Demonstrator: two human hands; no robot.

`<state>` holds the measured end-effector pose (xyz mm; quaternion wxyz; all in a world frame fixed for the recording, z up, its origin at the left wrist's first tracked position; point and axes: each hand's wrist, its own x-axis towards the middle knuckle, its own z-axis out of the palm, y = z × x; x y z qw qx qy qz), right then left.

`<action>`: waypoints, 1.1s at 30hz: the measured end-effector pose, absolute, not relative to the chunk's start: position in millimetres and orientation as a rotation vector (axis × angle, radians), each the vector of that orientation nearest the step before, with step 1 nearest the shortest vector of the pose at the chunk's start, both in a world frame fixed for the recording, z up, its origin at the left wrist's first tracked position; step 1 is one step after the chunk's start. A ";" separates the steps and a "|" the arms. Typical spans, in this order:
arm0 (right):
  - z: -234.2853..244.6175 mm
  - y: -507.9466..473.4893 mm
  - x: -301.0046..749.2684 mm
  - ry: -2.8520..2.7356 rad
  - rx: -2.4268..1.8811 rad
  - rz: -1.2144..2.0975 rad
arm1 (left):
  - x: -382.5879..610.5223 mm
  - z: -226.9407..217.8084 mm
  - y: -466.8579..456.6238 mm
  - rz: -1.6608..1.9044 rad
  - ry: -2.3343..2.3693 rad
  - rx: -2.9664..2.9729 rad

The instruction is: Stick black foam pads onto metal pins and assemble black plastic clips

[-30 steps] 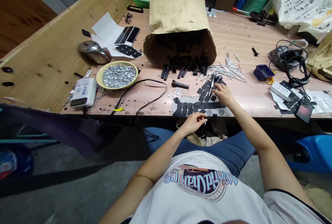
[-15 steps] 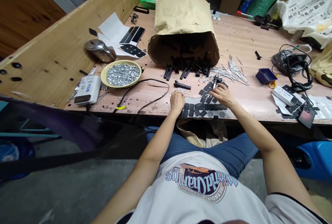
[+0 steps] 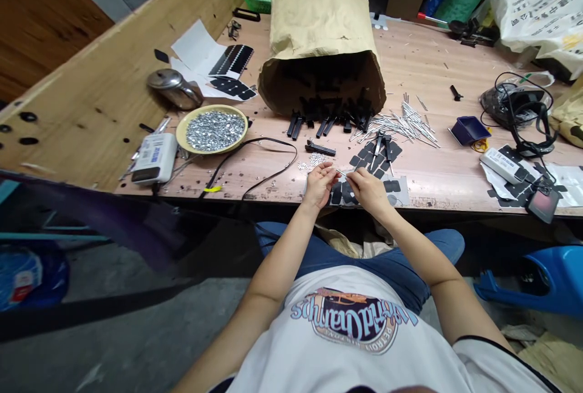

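My right hand [image 3: 368, 189] pinches a thin metal rod [image 3: 340, 173] that points toward my left hand [image 3: 321, 185]. The left fingers are drawn together at the rod's tip; whatever small thing they hold is too tiny to make out. Beneath both hands lies a grey sheet [image 3: 401, 197] with black patches on it. Just beyond the right hand rest two black plastic pieces [image 3: 387, 140] with metal rods sticking out. Small silver rings [image 3: 314, 161] are scattered beyond the left hand, near a single black plastic piece [image 3: 320, 149].
A paper sack [image 3: 321, 22] lies with its mouth toward me, black pieces spilling out. Loose metal rods [image 3: 405, 123] lie right of it. Left stand a yellow bowl [image 3: 182, 135] of small metal parts and a white box [image 3: 157, 153]. A black strap [image 3: 268, 140] curves across the table.
My right hand has left the black pieces and moved left toward my other hand, now with a rod in its fingers. My left hand has come slightly right, away from the rings.
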<state>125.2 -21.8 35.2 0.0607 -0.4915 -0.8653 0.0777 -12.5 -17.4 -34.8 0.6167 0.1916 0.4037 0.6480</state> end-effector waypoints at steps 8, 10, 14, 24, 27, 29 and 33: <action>48.4 -27.9 125.9 -2.741 -1.612 0.199 | -10.3 -36.2 -21.1 1.579 0.996 0.697; 48.7 -27.9 126.3 -2.732 -1.606 0.213 | -11.2 -36.0 -22.0 1.581 1.025 0.794; 44.3 -25.9 130.4 -2.688 -1.588 0.254 | -12.6 -32.9 -24.6 1.551 1.056 0.921; 17.3 -22.3 146.2 -2.458 -1.347 0.636 | -6.6 -30.4 -29.1 1.438 0.959 0.974; 12.6 -29.7 161.1 -2.427 -1.190 0.703 | -2.6 -35.0 -29.7 1.435 0.949 0.936; 8.0 -36.2 178.4 -2.413 -1.162 0.684 | 1.2 -38.0 -30.5 1.408 0.969 0.930; -5.8 -46.3 213.7 -2.233 -1.681 0.408 | 8.9 -42.9 -31.0 1.344 1.064 0.941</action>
